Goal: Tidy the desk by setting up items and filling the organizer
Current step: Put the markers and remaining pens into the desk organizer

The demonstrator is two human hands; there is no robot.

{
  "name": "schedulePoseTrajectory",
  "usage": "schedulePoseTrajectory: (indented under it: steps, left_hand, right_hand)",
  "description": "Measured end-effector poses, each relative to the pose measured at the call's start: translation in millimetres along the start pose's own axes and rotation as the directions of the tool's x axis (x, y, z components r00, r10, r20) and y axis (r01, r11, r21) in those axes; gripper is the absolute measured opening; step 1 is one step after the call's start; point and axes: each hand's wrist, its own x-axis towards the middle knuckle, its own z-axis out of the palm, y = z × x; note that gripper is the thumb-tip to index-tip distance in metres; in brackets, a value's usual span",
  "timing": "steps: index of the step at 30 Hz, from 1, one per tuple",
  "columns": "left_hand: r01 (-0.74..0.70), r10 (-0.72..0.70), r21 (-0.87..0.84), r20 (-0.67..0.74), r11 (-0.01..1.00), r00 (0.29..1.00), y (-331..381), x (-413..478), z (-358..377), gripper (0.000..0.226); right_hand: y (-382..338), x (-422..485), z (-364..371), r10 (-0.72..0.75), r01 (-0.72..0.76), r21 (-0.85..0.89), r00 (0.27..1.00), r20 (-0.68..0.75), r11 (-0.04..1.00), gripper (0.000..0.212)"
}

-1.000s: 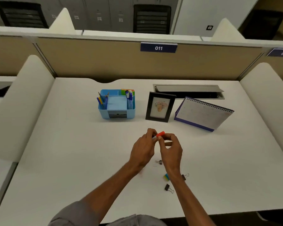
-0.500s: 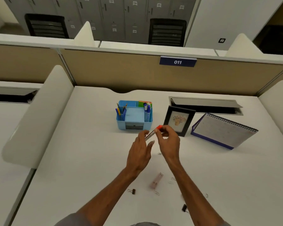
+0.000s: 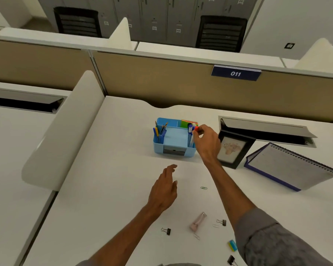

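Note:
A light blue desk organizer [image 3: 159, 145] stands at the middle of the white desk, with pens and pencils in its left slot and markers and coloured notes in its right slot. My right hand [image 3: 206, 143] is over the organizer's right slot, fingers pinched on a red-capped marker [image 3: 195, 129] that points down into the slot. My left hand [image 3: 164, 191] hovers over the desk in front of the organizer, fingers apart and holding nothing.
A black photo frame [image 3: 233, 150] and a spiral desk calendar [image 3: 292, 167] stand right of the organizer. Loose on the near desk lie a pink tube [image 3: 197, 221], black binder clips [image 3: 166, 230], paper clips [image 3: 203, 187] and a blue-yellow eraser [image 3: 232, 245]. A cable tray [image 3: 265, 129] lies open behind.
My right hand carried the red-capped marker forward from mid-air to the organizer's right slot. My left hand let go of it and dropped back toward the desk. The camera view swung right.

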Motion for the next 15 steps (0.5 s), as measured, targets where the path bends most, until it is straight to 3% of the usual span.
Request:
schedulePoseTrajectory:
  steps: [4, 8, 15]
  left_hand:
    - [0.01, -0.011, 0.013, 0.036, 1.0, 0.999, -4.6, -0.5, 3.2, 0.058]
    - [-0.007, 0.004, 0.042, 0.076, 0.999, 0.997, -7.3, -6.6, 7.5, 0.057]
    - [-0.093, 0.074, 0.104, 0.17, 0.99, 0.983, 10.2, -20.2, 26.2, 0.034]
  right_hand:
    - [-0.7, 2.9, 14.7, -0.014, 0.017, -0.038, 0.997, 0.071, 0.999, 0.037]
    - [0.7, 3.0, 17.3, 0.011, -0.017, 0.06, 0.995, 0.096, 0.998, 0.034]
    - [32.5, -19.5, -16.2, 0.046, -0.036, 0.162, 0.997, -0.057, 0.986, 0.012]
